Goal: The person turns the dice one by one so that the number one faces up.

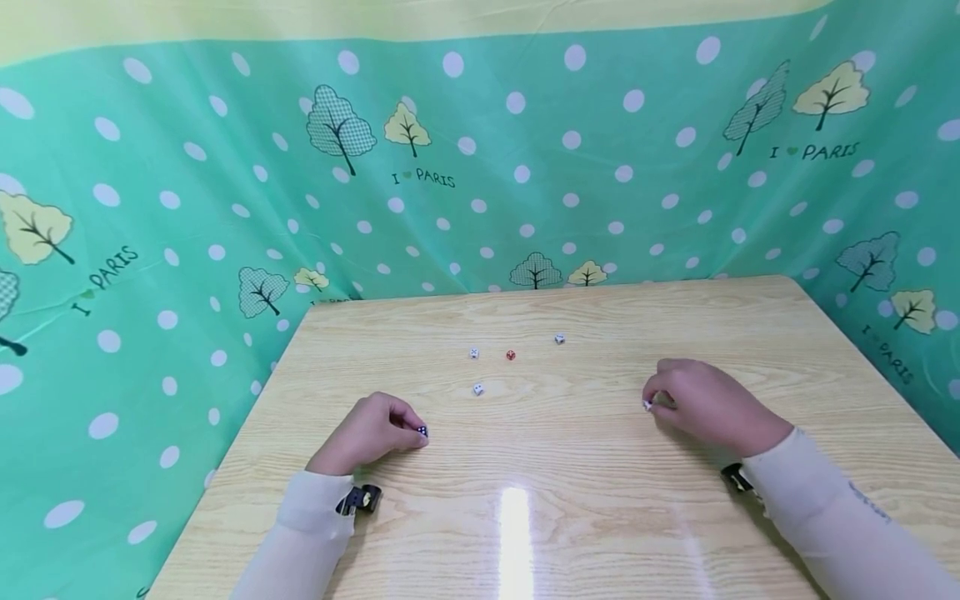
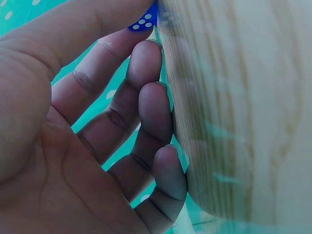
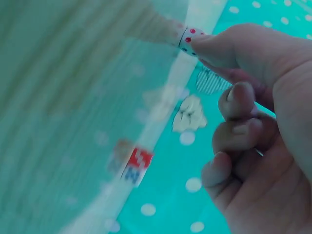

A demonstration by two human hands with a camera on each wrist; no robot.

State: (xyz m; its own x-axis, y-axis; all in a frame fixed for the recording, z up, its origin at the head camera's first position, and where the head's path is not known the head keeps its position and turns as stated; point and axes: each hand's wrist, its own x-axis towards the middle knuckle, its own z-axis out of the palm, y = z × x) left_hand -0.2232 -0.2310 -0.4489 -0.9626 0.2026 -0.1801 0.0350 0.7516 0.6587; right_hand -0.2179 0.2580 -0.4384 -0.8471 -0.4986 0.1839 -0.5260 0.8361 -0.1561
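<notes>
My left hand [image 1: 372,431] pinches a blue die with white dots [image 2: 143,22] between thumb and index finger, at the tabletop. In the left wrist view its other fingers curve loosely beside the wood. Over on the right, my right hand [image 1: 699,402] pinches a white die with red dots [image 3: 189,40] between thumb and fingertip, low at the table surface. Between the hands and farther back lie a white die [image 1: 478,389], another white die [image 1: 474,353], a red die [image 1: 511,355] and a white die with dark marks [image 1: 559,339].
The pale wooden table [image 1: 570,475] reaches back to a green dotted cloth [image 1: 480,175] that hangs behind it and at both sides. A small block with red, white and blue faces [image 3: 137,165] shows on the tabletop in the right wrist view.
</notes>
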